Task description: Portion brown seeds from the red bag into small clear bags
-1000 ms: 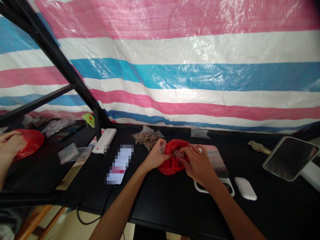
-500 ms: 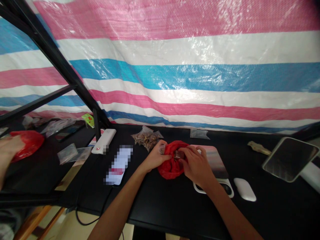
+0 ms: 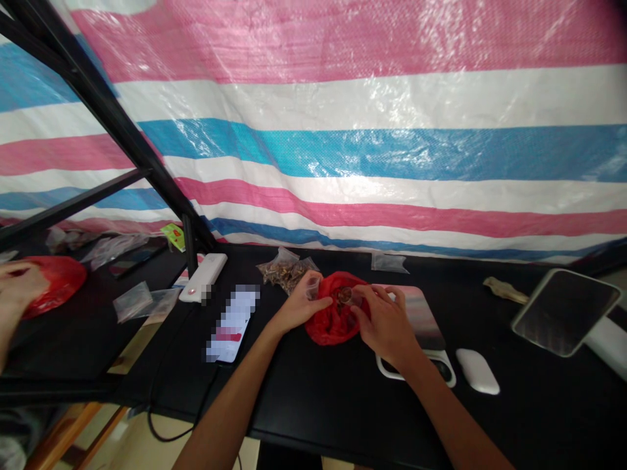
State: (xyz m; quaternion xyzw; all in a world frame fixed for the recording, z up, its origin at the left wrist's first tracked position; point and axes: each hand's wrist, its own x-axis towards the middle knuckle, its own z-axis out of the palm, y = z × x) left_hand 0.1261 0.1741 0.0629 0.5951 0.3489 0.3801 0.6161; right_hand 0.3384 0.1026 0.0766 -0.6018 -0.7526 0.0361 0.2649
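Red bag (image 3: 329, 326): the inside is dark and its contents unreadable. Your right hand (image 3: 386, 323) pinches a small clear pouch (image 3: 345, 297) over the bag's mouth; its filling is too small to tell. Your left hand (image 3: 296, 308) grips the bag's left rim, fingertips partly hidden. Just right of the bag, your right wrist covers part of the scale (image 3: 426, 316). Left of the bag, the phone (image 3: 232, 323) is blurred out. Far left, another person's hand (image 3: 17, 287) is cut by the frame edge.
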